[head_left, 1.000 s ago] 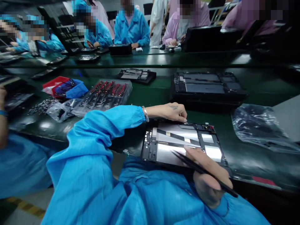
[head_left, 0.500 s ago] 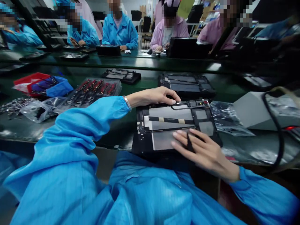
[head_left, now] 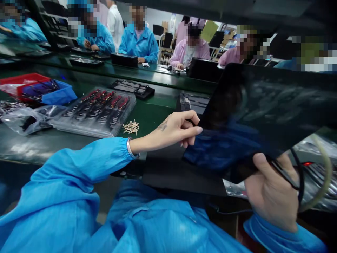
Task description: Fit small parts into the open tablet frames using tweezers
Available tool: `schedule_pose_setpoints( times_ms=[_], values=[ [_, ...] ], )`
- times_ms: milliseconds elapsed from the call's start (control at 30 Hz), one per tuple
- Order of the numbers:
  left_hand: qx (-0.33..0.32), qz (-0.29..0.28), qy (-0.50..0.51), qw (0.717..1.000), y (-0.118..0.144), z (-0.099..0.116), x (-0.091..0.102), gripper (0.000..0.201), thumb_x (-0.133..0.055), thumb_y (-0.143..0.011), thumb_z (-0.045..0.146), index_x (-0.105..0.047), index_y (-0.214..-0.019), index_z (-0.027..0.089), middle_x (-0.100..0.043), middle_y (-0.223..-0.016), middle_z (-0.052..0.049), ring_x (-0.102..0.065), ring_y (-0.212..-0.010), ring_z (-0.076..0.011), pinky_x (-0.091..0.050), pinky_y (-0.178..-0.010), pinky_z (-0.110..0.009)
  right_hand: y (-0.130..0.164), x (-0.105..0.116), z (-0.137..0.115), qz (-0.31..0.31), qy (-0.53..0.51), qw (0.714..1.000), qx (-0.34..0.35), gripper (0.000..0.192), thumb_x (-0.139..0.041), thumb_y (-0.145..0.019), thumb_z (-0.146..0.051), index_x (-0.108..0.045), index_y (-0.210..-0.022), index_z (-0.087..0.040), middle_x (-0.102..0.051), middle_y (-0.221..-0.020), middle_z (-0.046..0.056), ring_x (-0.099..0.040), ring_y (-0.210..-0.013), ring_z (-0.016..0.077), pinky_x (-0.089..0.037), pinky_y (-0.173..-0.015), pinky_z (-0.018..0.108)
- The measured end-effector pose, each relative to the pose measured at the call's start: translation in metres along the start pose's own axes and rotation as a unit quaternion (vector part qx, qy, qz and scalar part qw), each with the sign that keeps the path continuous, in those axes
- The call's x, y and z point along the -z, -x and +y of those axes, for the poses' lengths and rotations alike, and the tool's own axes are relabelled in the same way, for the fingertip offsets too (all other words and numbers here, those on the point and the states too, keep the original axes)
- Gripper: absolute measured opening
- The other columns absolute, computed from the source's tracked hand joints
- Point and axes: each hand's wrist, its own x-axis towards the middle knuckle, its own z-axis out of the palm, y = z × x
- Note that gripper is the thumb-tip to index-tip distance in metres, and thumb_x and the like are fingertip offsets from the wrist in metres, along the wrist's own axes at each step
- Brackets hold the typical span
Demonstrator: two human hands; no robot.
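Observation:
A tablet [head_left: 263, 105] is raised and tilted, its dark glossy screen facing me and its inner side turned away. My right hand [head_left: 273, 189] grips its lower right edge, thumb on the screen side. At the tablet's left edge is my left hand [head_left: 184, 130], with curled fingers and the thumb and index tips pinched at the edge. Below lies a flat black pad [head_left: 181, 172] on the bench. Behind the raised tablet, another opened tablet [head_left: 193, 102] is partly hidden.
Left of my arm stand a clear tray of small red-and-black parts [head_left: 97, 109], a blue bin [head_left: 59, 93] and a red bin [head_left: 26, 80]. Thin tan strips [head_left: 131, 127] lie beside the tray. An opened tablet [head_left: 133, 88] sits farther back. A cable [head_left: 325, 168] hangs at right.
The tablet has come up off the bench and turned over, from its exposed inside to its screen side. My right hand has moved from lying over it to gripping its edge.

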Motion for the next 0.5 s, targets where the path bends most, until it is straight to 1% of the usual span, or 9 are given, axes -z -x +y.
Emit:
schedule_pose_setpoints(
  times_ms=[33,67,167,200,267,333,400,500],
  values=[
    [0.003,0.021,-0.010,1.000,0.002,0.000,-0.003,0.041,-0.081,-0.092,0.048,-0.054,-0.089,0.018,-0.068,-0.061,0.003,-0.058,-0.046,-0.0059,-0.046,-0.047,-0.013,0.000,0.000,-0.003,0.003,-0.016,1.000,-0.014,0.023,-0.073,-0.090,-0.034,-0.078,-0.113,-0.035,-0.075,-0.129,0.000,-0.060,-0.141,0.0297,-0.040,-0.129,0.051],
    [0.011,0.039,-0.007,0.999,0.002,0.000,-0.005,0.042,-0.080,-0.092,0.049,-0.055,-0.085,0.017,-0.066,-0.058,0.004,-0.057,-0.044,-0.0053,-0.043,-0.044,-0.013,0.001,-0.001,-0.005,0.003,-0.031,0.999,-0.033,0.024,-0.073,-0.090,-0.033,-0.079,-0.113,-0.035,-0.075,-0.131,0.000,-0.060,-0.141,0.0297,-0.043,-0.127,0.052],
    [0.046,0.074,0.051,0.995,0.002,-0.004,-0.009,0.048,-0.078,-0.093,0.055,-0.057,-0.076,0.014,-0.068,-0.059,0.001,-0.061,-0.045,-0.0066,-0.045,-0.044,-0.014,0.000,0.000,-0.008,-0.035,-0.060,0.993,-0.095,0.026,-0.075,-0.089,-0.032,-0.079,-0.114,-0.037,-0.073,-0.136,0.000,-0.062,-0.139,0.0317,-0.057,-0.114,0.054],
    [0.057,0.082,0.072,0.992,0.000,-0.006,-0.009,0.050,-0.078,-0.093,0.056,-0.057,-0.073,0.014,-0.069,-0.060,-0.001,-0.062,-0.046,-0.0071,-0.045,-0.044,-0.014,-0.001,0.000,-0.007,-0.045,-0.070,0.990,-0.115,0.027,-0.075,-0.088,-0.032,-0.079,-0.114,-0.037,-0.073,-0.137,0.000,-0.064,-0.138,0.0318,-0.060,-0.111,0.053],
    [0.084,0.095,0.101,0.987,-0.002,-0.010,-0.009,0.053,-0.078,-0.093,0.055,-0.056,-0.069,0.013,-0.069,-0.060,-0.002,-0.063,-0.046,-0.0069,-0.045,-0.043,-0.014,-0.003,0.000,-0.006,-0.063,-0.087,0.984,-0.145,0.028,-0.074,-0.089,-0.030,-0.079,-0.116,-0.037,-0.072,-0.139,-0.001,-0.068,-0.132,0.0302,-0.061,-0.109,0.051],
    [0.116,0.107,0.115,0.981,-0.005,-0.013,-0.008,0.053,-0.078,-0.093,0.052,-0.056,-0.067,0.012,-0.068,-0.059,-0.001,-0.061,-0.044,-0.0058,-0.043,-0.042,-0.013,-0.005,0.001,-0.002,-0.086,-0.084,0.981,-0.154,0.027,-0.071,-0.094,-0.031,-0.078,-0.119,-0.037,-0.073,-0.138,0.000,-0.072,-0.125,0.0284,-0.062,-0.109,0.049],
    [0.143,0.116,0.121,0.976,-0.007,-0.017,-0.006,0.052,-0.078,-0.094,0.050,-0.055,-0.066,0.012,-0.067,-0.058,-0.001,-0.060,-0.043,-0.0051,-0.042,-0.042,-0.013,-0.006,0.001,0.001,-0.107,-0.072,0.981,-0.146,0.027,-0.066,-0.099,-0.032,-0.078,-0.123,-0.037,-0.075,-0.135,0.001,-0.075,-0.120,0.0272,-0.062,-0.109,0.049],
    [0.165,0.127,0.123,0.970,-0.009,-0.022,-0.004,0.050,-0.077,-0.095,0.047,-0.055,-0.066,0.012,-0.066,-0.057,-0.001,-0.060,-0.043,-0.0046,-0.041,-0.042,-0.013,-0.006,0.000,0.006,-0.124,-0.078,0.977,-0.153,0.028,-0.064,-0.101,-0.033,-0.077,-0.125,-0.037,-0.076,-0.132,0.002,-0.077,-0.114,0.0268,-0.062,-0.108,0.048]
  ],
)
